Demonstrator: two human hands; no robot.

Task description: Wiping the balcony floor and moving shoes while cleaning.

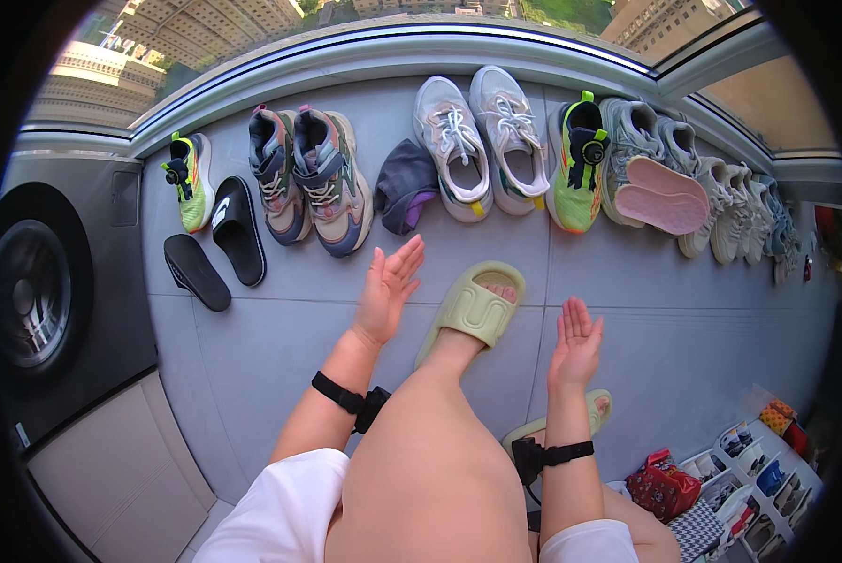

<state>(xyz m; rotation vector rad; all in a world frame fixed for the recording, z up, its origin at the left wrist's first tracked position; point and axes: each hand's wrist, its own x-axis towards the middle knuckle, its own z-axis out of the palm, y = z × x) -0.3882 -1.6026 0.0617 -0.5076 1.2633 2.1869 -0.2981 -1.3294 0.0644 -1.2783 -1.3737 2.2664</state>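
My left hand (387,290) is held palm up over the grey tiled floor (308,331), its fingers apart and nothing in it. Just beyond its fingertips lies a crumpled dark grey and purple cloth (405,184). Right of that cloth stands a pair of white lace-up sneakers (456,151), toes towards the window. My right hand (576,343), likewise bare and palm up, hovers below a lime-green sneaker with a dial (580,165). Between my hands is my foot in a pale green slide sandal (472,306); another pale green slide (599,412) is partly hidden by my right forearm.
Along the window frame (393,60) stand beige-and-blue sneakers (326,183) and several greyish shoes (720,204), with pink insoles (664,197) resting there. Black slides (238,232) and a second lime-green sneaker (190,183) sit near a front-loading washing machine (118,281). Lower right is a filled shoe rack (755,478).
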